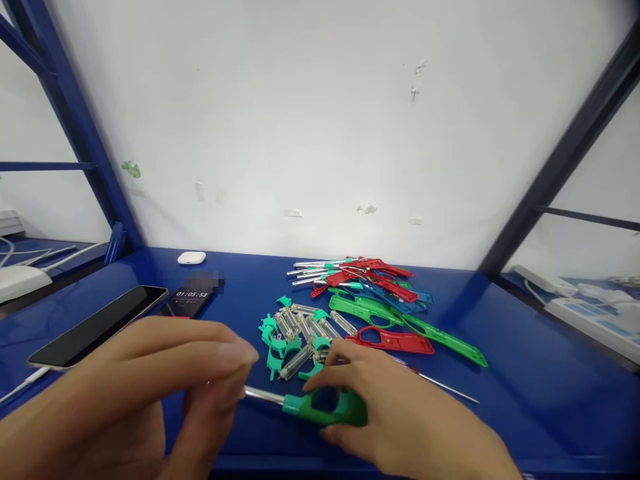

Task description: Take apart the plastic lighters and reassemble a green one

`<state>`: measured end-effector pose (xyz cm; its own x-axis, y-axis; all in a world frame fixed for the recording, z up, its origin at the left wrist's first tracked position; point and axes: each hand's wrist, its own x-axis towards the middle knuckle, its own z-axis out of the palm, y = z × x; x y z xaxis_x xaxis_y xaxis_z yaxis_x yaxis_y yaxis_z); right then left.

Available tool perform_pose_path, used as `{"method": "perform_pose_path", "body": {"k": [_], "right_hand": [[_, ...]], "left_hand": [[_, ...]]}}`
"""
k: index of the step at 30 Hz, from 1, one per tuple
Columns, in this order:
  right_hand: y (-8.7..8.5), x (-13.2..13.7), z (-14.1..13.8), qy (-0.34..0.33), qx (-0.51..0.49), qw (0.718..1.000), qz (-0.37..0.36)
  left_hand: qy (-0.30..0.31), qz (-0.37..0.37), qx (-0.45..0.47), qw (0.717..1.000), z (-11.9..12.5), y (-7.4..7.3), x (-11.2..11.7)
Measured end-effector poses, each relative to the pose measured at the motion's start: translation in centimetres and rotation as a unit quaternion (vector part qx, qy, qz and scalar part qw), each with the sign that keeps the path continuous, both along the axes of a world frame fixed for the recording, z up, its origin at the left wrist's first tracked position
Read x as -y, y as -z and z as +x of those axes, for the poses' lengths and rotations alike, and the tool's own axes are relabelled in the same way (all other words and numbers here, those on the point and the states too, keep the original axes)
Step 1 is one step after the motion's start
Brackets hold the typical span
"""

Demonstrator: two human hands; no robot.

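Observation:
A long-necked gas lighter (325,408) lies low over the front of the table, with a green handle, a teal collar and a silver metal tube. My right hand (400,407) grips its handle, fingers above and thumb below. Closed in a pinch, my left hand (200,387) is at the far end of the tube, and its fingers hide the tip. Just beyond the hands is a loose heap of clear fuel tanks (297,361) and teal plastic pieces (275,343). My right fingers partly cover the heap's near edge.
Red, blue and green handle shells (367,307), some with metal tubes, are piled behind. A screwdriver (450,389) lies right of my right hand. On the left are a phone (100,327), another phone showing a timer (187,300), and a white earphone case (191,257). A white wall rises behind.

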<state>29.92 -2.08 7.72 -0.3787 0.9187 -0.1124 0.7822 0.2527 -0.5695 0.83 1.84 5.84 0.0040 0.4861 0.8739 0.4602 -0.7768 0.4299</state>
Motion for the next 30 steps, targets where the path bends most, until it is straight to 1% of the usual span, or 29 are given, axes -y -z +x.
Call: {"method": "perform_pose_path", "body": {"k": [2,4,6,8,10,12,13,15,17,19,21,23,26,29,30], "right_hand": [[0.8,0.0,-1.1,-0.019,0.008,0.999,0.028],[1.2,-0.1,-1.4,-0.032,0.007,0.996,0.082],[1.1,-0.2,-0.7,-0.01,0.009,0.99,0.138],[0.3,-0.3,1.2,0.05,0.025,0.983,0.174],[-0.6,-0.2,3.7,0.121,0.065,0.974,0.181],[-1.2,0.0,6.2,0.206,0.132,0.957,0.155],[-1.2,0.1,7.3,0.227,0.15,0.952,0.142],[-0.6,0.1,8.6,0.253,0.181,0.944,0.114],[0.4,0.0,8.9,0.257,0.199,0.942,0.09],[1.4,-0.3,8.5,0.246,0.206,0.944,0.074],[2.1,-0.7,7.9,0.231,0.204,0.949,0.071],[2.3,-0.9,7.5,0.222,0.203,0.951,0.075],[2.0,-0.9,7.7,0.225,0.197,0.95,0.09],[0.7,-0.3,7.9,0.247,0.176,0.945,0.119],[0.1,0.0,7.8,0.257,0.142,0.946,0.139]], "left_hand": [[-0.001,0.024,-0.057,0.998,1.2,-0.3,0.3],[0.02,0.008,-0.075,0.997,3.2,-0.9,0.6],[0.044,-0.015,-0.072,0.996,5.0,-1.4,0.7],[0.059,-0.036,-0.074,0.995,6.2,-1.5,0.7],[0.077,-0.06,-0.088,0.991,6.8,-1.3,0.5],[0.112,-0.072,-0.108,0.985,7.1,-0.9,0.2],[0.131,-0.075,-0.117,0.982,7.4,-0.7,0.1],[0.161,-0.076,-0.122,0.977,7.9,0.0,0.0],[0.185,-0.074,-0.113,0.974,8.7,0.6,0.0],[0.208,-0.081,-0.098,0.97,9.5,1.3,-0.1],[0.229,-0.102,-0.084,0.964,10.1,1.9,-0.1],[0.245,-0.137,-0.074,0.957,10.4,2.1,-0.2],[0.255,-0.204,-0.06,0.943,10.3,2.0,-0.3],[0.251,-0.273,-0.029,0.928,10.3,1.5,-0.2],[0.247,-0.299,-0.018,0.922,10.3,1.3,-0.2]]}}
